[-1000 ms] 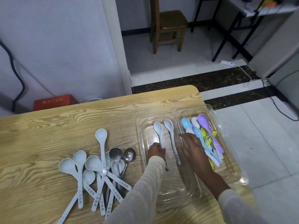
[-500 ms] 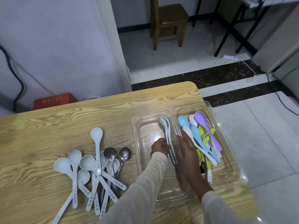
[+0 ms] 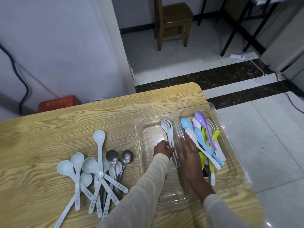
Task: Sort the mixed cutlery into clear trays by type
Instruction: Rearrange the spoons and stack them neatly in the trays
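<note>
Two pale blue spoons lie nested together along the right wall of the left clear tray. My left hand has its fingers curled against their handles from the left. My right hand lies with straight fingers against them from the right, over the wall between the trays. The right clear tray holds several coloured plastic spoons in blue, white, purple and green. A mixed pile of white soup spoons and two metal spoons sits on the table to the left.
The wooden table ends just right of the trays, and the right tray overhangs its edge. A wall and a red box lie beyond the far edge. A wooden chair stands on the tiled floor further back.
The two pale spoons lay apart in the left tray; now they are pushed together against its right wall. Both hands have closed in on them from either side.
</note>
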